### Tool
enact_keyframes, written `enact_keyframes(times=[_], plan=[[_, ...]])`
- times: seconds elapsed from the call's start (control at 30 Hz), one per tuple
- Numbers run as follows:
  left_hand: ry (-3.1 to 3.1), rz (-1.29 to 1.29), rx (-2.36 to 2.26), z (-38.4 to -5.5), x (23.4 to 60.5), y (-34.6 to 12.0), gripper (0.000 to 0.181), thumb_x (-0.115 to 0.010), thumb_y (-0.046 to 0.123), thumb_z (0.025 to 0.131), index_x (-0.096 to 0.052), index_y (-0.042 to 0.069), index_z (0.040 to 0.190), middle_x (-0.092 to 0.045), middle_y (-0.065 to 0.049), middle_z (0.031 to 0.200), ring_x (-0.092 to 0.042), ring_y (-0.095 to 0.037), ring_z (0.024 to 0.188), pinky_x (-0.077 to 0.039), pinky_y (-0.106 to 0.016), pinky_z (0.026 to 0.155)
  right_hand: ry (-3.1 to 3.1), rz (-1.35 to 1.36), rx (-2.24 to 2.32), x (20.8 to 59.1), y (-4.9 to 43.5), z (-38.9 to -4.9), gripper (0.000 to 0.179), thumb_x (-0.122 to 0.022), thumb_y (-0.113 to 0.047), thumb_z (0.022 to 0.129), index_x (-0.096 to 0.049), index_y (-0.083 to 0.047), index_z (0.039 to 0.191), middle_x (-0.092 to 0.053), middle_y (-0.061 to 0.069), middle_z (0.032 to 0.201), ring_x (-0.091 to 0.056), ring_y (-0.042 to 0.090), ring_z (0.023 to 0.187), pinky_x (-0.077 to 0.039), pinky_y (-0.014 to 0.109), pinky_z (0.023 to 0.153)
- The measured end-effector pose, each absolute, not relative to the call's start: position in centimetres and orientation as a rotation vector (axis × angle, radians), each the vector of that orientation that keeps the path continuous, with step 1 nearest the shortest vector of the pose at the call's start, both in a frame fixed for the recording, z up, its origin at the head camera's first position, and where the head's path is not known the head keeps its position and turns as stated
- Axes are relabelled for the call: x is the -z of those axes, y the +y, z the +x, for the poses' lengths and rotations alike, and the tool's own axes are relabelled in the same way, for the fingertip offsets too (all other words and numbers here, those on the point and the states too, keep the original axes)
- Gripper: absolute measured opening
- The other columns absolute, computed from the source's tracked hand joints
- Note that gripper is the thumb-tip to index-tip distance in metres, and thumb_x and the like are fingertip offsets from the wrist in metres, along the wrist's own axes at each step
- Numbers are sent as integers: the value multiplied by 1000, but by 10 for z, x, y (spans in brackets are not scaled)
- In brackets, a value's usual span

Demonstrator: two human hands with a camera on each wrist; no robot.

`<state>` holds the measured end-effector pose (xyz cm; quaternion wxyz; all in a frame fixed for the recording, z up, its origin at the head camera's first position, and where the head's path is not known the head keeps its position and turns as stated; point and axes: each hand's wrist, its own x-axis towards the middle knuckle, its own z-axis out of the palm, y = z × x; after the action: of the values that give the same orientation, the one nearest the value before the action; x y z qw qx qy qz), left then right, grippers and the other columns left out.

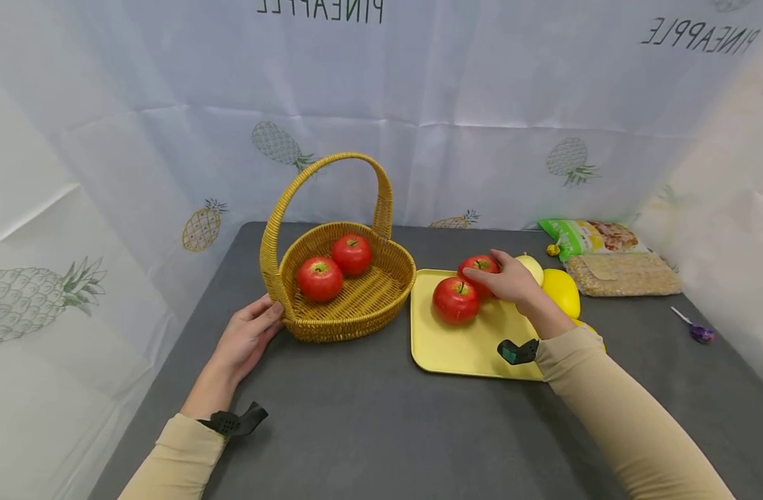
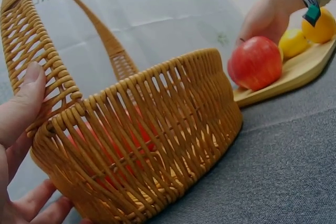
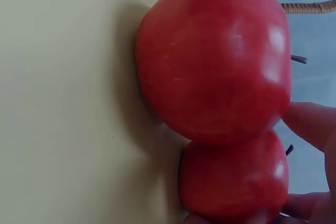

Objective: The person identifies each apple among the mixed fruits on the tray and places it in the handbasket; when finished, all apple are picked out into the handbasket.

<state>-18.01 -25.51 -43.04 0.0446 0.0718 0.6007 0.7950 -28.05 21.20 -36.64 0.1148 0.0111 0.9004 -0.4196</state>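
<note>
Basket of golden wicker (image 1: 356,328) stands on the grey table (image 1: 350,423) in head view, with two red apples (image 1: 320,279) inside. At its eight o'clock, the left hand (image 1: 247,340) has its grip clamped on the foot of the handle (image 1: 270,253). Between three and four o'clock from the basket lies the yellow tray (image 1: 463,351); there the right hand (image 1: 513,281) has its grip around the rear apple (image 1: 478,262).

In left wrist view, the thumb (image 2: 31,90) presses the handle at nine o'clock.

In right wrist view, the front apple (image 3: 215,59) is at two o'clock, touching the rear apple at five; whether the thumb touches both, I cannot tell.
</note>
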Motion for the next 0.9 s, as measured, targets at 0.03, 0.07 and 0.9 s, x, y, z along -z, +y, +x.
enact_keyframes(times=[0.03, 0.07, 0.9], plan=[[1841, 223, -2422, -180, 430, -255, 23, -58, 15, 108, -71, 8, 125, -16, -18, 168, -33, -12, 147, -45, -23, 104, 2644, 33, 1225, 366, 211, -281, 101, -68, -51, 97, -12, 0, 163, -28, 30, 159, -35, 46, 139, -40, 56, 111], [1842, 221, -2417, -181, 429, -255, 22, -58, 16, 108, -72, 9, 123, -15, -18, 169, -28, -16, 150, -45, -23, 104, 2647, 33, 1220, 366, 210, -281, 100, -68, -50, 97, -12, 1, 163, -28, 31, 158, -35, 46, 139, -40, 57, 111], [1881, 203, -2396, -184, 431, -255, 19, -59, 16, 107, -74, 13, 118, -17, -17, 168, -16, -29, 154, -45, -23, 103, 2577, 33, 1372, 346, 206, -283, 94, -77, -37, 94, -21, -3, 161, -39, 27, 150, -46, 43, 130, -49, 54, 102]])
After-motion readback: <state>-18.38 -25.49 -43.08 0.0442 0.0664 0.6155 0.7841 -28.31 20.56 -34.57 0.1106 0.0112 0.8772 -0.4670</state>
